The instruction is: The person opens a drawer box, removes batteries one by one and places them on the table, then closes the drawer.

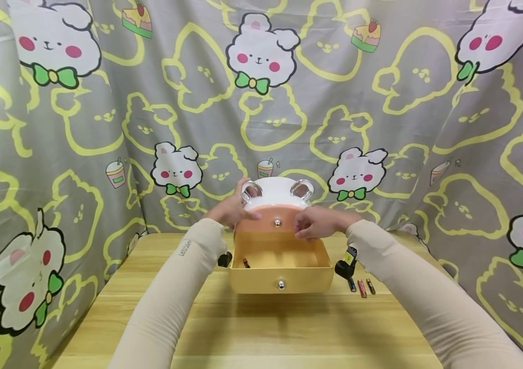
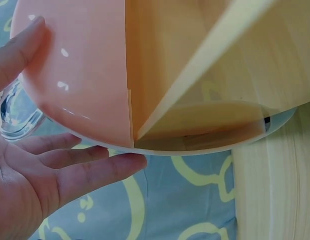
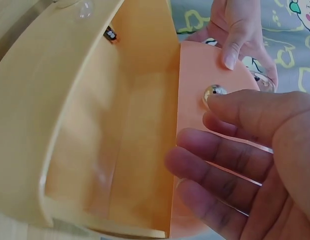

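A small storage box with a white top (image 1: 276,190) and clear ears stands on the table. Its pink upper drawer (image 1: 266,215) is closed and has a silver knob (image 1: 277,223). Below it the yellow drawer (image 1: 261,281) is pulled out, with a dark battery (image 3: 110,34) inside near its left side. My left hand (image 1: 231,207) holds the box's upper left side, thumb on the pink front and fingers along the edge. Close before the right part of the pink front is my right hand (image 1: 318,223), fingers loosely bent around nothing.
On the wooden table (image 1: 224,328), right of the open drawer, lie a blue battery (image 1: 352,284), a red battery (image 1: 362,288) and a black battery (image 1: 371,286). A patterned grey curtain (image 1: 224,128) surrounds the table at the back and sides.
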A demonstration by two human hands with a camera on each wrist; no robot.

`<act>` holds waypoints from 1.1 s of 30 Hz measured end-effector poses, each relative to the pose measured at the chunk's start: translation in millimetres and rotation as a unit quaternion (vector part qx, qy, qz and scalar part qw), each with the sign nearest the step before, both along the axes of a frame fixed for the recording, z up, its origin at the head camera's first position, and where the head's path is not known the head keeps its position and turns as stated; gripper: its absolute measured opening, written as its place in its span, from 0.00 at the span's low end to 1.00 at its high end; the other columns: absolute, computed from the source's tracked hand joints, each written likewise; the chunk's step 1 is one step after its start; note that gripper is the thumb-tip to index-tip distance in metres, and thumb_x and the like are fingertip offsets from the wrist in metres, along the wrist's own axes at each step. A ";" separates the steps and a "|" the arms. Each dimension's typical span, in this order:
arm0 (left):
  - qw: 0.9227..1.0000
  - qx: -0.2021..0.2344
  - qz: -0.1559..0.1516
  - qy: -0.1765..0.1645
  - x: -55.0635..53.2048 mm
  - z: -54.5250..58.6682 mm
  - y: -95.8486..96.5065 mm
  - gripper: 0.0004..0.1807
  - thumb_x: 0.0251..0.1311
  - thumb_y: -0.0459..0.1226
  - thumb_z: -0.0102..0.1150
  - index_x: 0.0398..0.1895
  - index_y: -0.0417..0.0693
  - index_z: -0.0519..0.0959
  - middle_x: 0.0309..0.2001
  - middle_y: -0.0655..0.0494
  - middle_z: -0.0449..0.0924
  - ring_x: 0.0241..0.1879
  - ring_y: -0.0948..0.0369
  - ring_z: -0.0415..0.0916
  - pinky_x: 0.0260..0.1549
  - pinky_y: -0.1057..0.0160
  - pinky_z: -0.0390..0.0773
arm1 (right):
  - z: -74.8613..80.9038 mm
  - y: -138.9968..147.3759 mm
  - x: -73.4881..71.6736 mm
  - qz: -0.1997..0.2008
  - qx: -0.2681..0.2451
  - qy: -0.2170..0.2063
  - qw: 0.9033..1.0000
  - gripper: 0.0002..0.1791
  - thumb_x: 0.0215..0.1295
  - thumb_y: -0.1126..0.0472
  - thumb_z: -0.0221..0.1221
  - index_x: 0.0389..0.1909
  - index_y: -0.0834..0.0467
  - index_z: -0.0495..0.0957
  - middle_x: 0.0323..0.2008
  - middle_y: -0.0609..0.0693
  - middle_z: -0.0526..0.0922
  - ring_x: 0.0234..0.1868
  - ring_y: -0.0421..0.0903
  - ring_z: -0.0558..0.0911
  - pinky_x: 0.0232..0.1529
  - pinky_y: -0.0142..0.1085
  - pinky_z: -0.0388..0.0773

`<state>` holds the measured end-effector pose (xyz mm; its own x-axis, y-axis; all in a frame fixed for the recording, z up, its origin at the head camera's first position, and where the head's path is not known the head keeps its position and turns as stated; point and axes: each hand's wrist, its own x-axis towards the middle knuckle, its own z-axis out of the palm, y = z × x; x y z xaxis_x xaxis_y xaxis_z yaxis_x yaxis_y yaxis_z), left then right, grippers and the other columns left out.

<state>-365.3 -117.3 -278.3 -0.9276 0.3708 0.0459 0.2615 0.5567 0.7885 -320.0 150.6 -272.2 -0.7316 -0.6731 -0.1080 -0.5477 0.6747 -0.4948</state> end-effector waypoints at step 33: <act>0.999 -0.039 0.002 0.029 2.5 -1.2 0.1 0.63 0.49 0.41 0.75 0.73 0.66 0.32 0.53 0.29 0.69 0.37 0.47 0.76 0.32 0.56 0.79 | -12.7 -56.0 -11.6 0.026 0.107 -0.076 0.991 0.10 0.67 0.61 0.60 0.48 0.56 0.80 0.41 0.44 0.82 0.39 0.42 0.83 0.44 0.32 0.77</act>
